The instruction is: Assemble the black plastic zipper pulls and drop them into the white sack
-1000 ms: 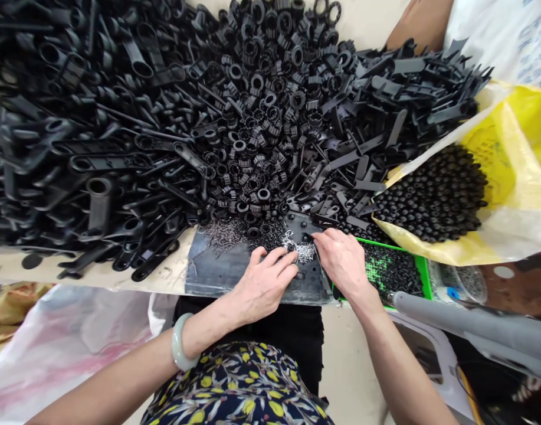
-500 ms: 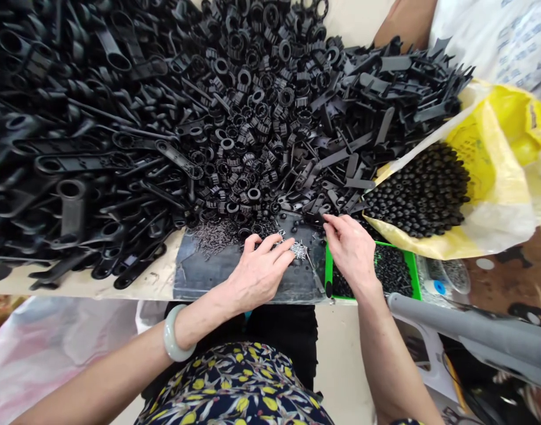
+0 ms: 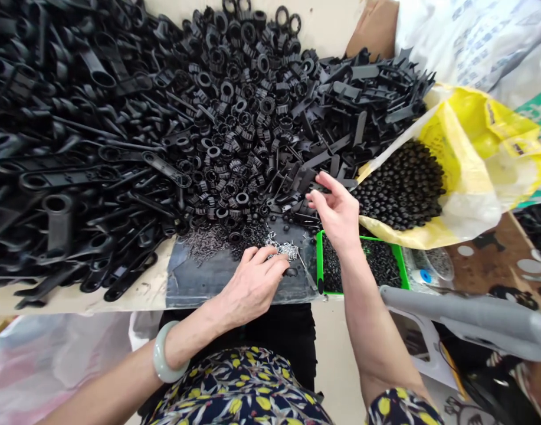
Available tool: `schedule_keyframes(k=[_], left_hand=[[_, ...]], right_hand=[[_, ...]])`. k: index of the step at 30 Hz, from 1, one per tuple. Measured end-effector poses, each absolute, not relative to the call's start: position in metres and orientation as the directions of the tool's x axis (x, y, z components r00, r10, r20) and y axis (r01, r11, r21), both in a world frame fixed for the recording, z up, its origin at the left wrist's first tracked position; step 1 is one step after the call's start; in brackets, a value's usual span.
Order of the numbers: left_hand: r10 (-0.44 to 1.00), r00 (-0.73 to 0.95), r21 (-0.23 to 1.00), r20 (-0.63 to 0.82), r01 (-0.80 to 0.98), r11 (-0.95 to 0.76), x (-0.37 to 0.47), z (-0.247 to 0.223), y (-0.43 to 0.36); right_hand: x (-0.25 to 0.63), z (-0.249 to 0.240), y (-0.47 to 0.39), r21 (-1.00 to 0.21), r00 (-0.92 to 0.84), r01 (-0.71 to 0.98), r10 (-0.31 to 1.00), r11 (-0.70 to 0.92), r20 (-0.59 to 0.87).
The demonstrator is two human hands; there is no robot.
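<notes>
My left hand (image 3: 256, 283) rests low over the dark work mat (image 3: 208, 280), its fingers bent and drawn together beside a small heap of silver pins (image 3: 288, 250). A small dark piece (image 3: 291, 272) shows at its fingertips; what lies under the fingers is hidden. My right hand (image 3: 338, 215) is raised over the near edge of a pile of flat black plastic levers (image 3: 336, 144). Its thumb and forefinger are apart, and nothing shows between them. A thin metal rod (image 3: 306, 268) lies on the mat to the right of the pins.
Black ribbed rings (image 3: 241, 127) are heaped at the centre, long black handles (image 3: 58, 230) at left. A green tray (image 3: 320, 260) of small black parts stands right, below a yellow bag (image 3: 469, 171) of black tubes (image 3: 400, 186). Grey screws (image 3: 203, 239) lie on the mat.
My right hand has moved up and away from me, and its fingers have parted. My left hand stays near the pins, with a dark piece now showing at its fingertips. The view has shifted slightly.
</notes>
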State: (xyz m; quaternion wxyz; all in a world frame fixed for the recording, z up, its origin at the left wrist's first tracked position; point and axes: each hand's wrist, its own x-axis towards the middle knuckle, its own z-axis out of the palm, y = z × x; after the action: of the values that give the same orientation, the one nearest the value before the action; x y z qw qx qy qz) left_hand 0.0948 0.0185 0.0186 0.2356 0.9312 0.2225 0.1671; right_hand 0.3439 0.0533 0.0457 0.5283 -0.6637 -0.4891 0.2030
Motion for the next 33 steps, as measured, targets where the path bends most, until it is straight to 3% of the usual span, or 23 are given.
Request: schedule_keyframes(k=[3,7,10,13,23,27,29,33], left_hand=[[0.487,0.846,0.543,0.216,0.311,-0.78,0.095,0.02,0.019],[0.452,0.87,0.531,0.199,0.291,-0.796,0.102,0.023,0.028],[0.381,0.904,0.467,0.192,0.257,-0.846,0.123,0.027,0.039],[0.326,0.925,0.388,0.194,0.233,-0.892,0.152,0.031,0.055],[0.251,0.949,0.266,0.192,0.196,-0.944,0.18,0.024,0.127],[0.232,0.952,0.217,0.2,0.187,-0.958,0.177,0.029,0.142],[0.218,0.951,0.203,0.22,0.175,-0.964,0.177,0.028,0.146],[0.21,0.946,0.17,0.247,0.171,-0.97,0.177,0.025,0.152]], right_hand=[[0.356,0.053,0.046,-0.844,0.452,0.535,0.851,-0.019,0.267],[0.378,0.053,0.011,-0.479,0.456,0.824,0.856,-0.302,0.243],[0.384,0.045,0.011,-0.251,0.38,0.915,0.885,-0.317,0.27],[0.38,0.041,0.042,-0.157,0.333,0.942,0.885,-0.297,0.324],[0.328,0.075,0.123,-0.237,0.235,0.956,0.938,-0.175,0.255],[0.345,0.089,0.107,-0.332,0.171,0.942,0.922,-0.049,0.348],[0.368,0.092,0.093,-0.379,0.267,0.92,0.865,-0.098,0.425],[0.412,0.087,0.058,-0.397,0.56,0.826,0.669,-0.401,0.489]])
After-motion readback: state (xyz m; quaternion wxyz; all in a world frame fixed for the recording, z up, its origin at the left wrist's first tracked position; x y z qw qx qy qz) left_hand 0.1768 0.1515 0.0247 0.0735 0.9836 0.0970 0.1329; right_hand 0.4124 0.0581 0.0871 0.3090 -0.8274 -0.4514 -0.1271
